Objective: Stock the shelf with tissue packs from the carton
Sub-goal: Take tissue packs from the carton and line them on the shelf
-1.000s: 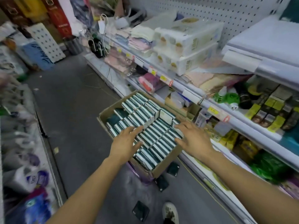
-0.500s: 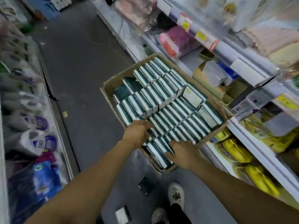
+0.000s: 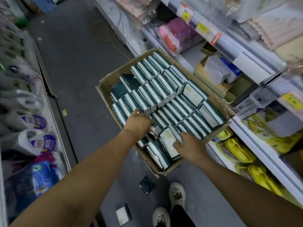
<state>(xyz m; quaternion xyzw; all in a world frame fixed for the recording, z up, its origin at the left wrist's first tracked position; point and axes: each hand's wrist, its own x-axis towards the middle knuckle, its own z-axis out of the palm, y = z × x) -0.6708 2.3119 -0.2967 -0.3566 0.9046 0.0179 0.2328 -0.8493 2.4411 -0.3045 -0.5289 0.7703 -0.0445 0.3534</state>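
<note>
Since half a second earlier, both hands lowered deeper into the near end of the carton [image 3: 105,82], right hand [image 3: 188,146] slid forward onto a tilted pack. Left hand [image 3: 139,123] dug knuckles-up among the upright tissue packs [image 3: 162,95] at the carton's near-left side, fingers curled down between them and hidden; cannot tell what, if anything, was clasped. Right hand curled around a white-faced, green-edged tissue pack [image 3: 168,141] lifted askew above its neighbours near the carton's front corner, fingers wrapped over its far edge. Carton sat on the grey aisle floor [image 3: 78,71] just beside the right-hand shelf [image 3: 255,145], packed in rows of green-and-white packs standing on edge, a few lying flat at the far-left corner. Two loose packs lay on the floor near the feet, one dark green [image 3: 146,187] and one white-faced [image 3: 123,214]. White clogs [image 3: 177,194] stood below the carton. Yellow packaged goods [image 3: 237,149] filled the lower shelf; detergent jugs [image 3: 37,141] lined the opposite side.
</note>
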